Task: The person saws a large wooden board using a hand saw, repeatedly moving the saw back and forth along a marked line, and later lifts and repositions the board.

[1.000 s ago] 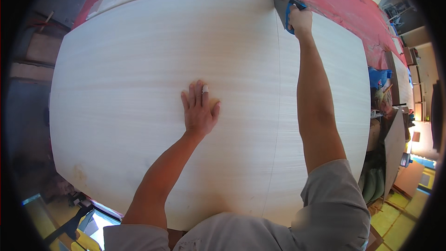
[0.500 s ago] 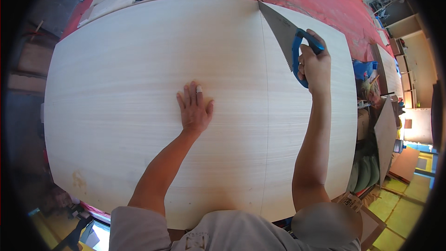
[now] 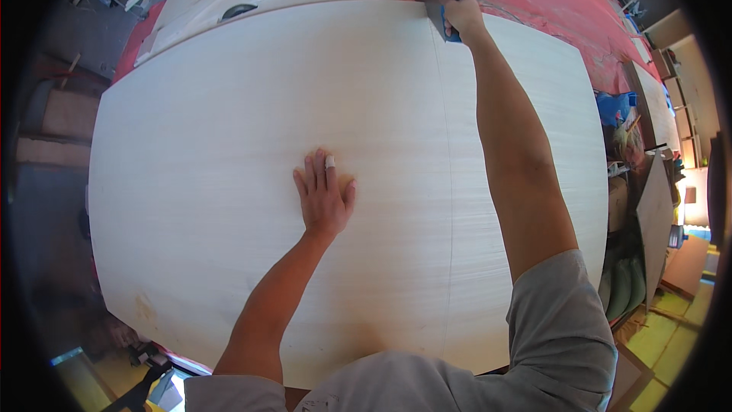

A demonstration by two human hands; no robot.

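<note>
Right hand (image 3: 457, 17) wrapped round saw (image 3: 435, 17) handle, blade at far edge of board (image 3: 191, 160); left hand (image 3: 325, 202) flat mid-board, fingers spread. Thin line (image 3: 451, 183) runs from saw toward board's near edge. Cut looks barely begun, most left.

Diffuse light washed the pale board (image 3: 213, 137), its fine grain fading in places. A soft brownish shadow fell just beyond the grey shirt (image 3: 419, 378). The left background was murky and dim; at far right, warm light glared. The fisheye lens bowed the board's edges, and black vignetting swallowed the corners.
</note>
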